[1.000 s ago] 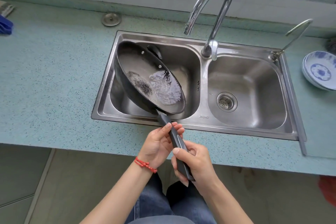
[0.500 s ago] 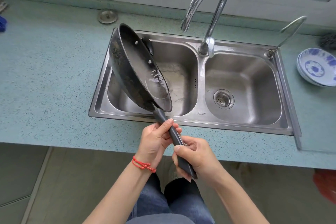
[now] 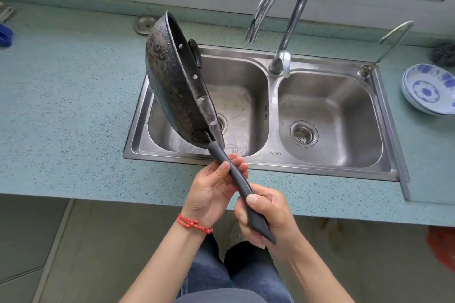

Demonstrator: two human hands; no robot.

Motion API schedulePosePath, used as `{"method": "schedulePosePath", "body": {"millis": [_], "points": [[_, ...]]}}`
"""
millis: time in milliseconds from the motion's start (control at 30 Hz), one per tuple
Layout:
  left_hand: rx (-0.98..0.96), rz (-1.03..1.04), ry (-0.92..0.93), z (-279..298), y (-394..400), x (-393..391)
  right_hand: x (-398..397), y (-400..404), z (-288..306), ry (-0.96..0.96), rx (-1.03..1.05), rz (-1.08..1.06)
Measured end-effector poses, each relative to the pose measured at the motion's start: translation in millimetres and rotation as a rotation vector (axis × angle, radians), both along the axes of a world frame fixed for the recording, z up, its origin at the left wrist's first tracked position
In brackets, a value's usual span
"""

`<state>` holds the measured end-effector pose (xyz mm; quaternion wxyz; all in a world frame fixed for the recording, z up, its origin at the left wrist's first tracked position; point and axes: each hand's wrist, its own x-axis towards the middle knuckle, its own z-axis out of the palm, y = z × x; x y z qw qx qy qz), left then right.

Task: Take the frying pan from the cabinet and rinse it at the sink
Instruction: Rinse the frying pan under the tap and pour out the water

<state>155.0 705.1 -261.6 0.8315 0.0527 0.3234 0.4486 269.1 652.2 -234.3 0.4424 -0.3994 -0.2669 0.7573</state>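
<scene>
A black frying pan (image 3: 172,86) is tipped almost on edge over the left basin of the steel double sink (image 3: 270,160), its scorched underside facing left and its inside turned right. Both hands hold its long dark handle (image 3: 236,179). My left hand (image 3: 211,192) grips the handle near the pan, and my right hand (image 3: 266,219) grips the handle's end. Water lies on the left basin's floor. The chrome tap (image 3: 283,7) arches over the left basin with no water running from it.
Blue-and-white bowls (image 3: 429,90) are stacked on the counter right of the sink. A round metal cap (image 3: 145,24) sits behind the pan, a blue object (image 3: 5,34) at the far left. A thin side spout (image 3: 391,39) stands at the sink's right back corner.
The pan has been lifted and rolled further onto its edge, from holding water nearly face up to almost vertical; the water has poured out into the left basin.
</scene>
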Motion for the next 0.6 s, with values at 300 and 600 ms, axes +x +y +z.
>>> {"method": "schedulePosePath", "body": {"millis": [300,600], "points": [[0.078,-0.033,0.241,12,0,-1,10,5,5,-0.056,-0.037,0.163],[0.217,0.008,0.511,15,-6,4,12,7,9,-0.286,-0.11,0.272]]}}
